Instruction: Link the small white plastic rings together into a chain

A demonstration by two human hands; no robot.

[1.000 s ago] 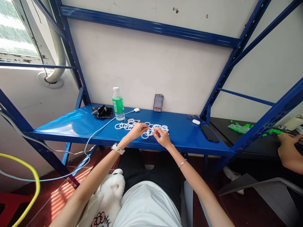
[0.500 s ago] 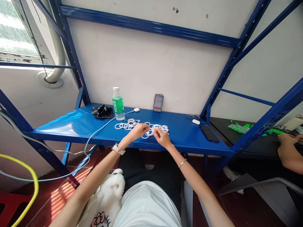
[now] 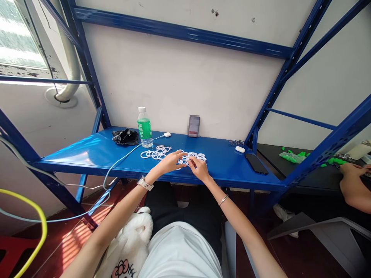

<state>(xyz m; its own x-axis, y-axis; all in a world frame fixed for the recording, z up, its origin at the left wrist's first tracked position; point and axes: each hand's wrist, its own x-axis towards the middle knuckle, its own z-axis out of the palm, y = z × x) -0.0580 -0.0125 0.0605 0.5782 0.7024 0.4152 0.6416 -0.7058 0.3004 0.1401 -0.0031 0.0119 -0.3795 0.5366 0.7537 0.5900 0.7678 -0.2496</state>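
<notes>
Several white rings (image 3: pixel 158 152) lie spread on the blue shelf (image 3: pixel 87 152), in a left group and a right group (image 3: pixel 199 156). My left hand (image 3: pixel 169 161) rests at the right group with its fingers curled and pinched on a white ring. My right hand (image 3: pixel 199 167) meets it from the right, fingertips also pinched on the rings between the two hands. Exactly which ring each hand holds is too small to tell.
A green-labelled water bottle (image 3: pixel 144 127), a black crumpled bag (image 3: pixel 125 136) and a white charger cable (image 3: pixel 127 152) sit at the left. A phone stand (image 3: pixel 193 126), earbud case (image 3: pixel 240 149), glasses (image 3: pixel 237 142) and a black phone (image 3: pixel 256 163) lie at the right. Another person's hand (image 3: pixel 352 179) works at far right.
Both hands have shifted slightly forward and to the right over the right group of rings. Nothing else has moved.
</notes>
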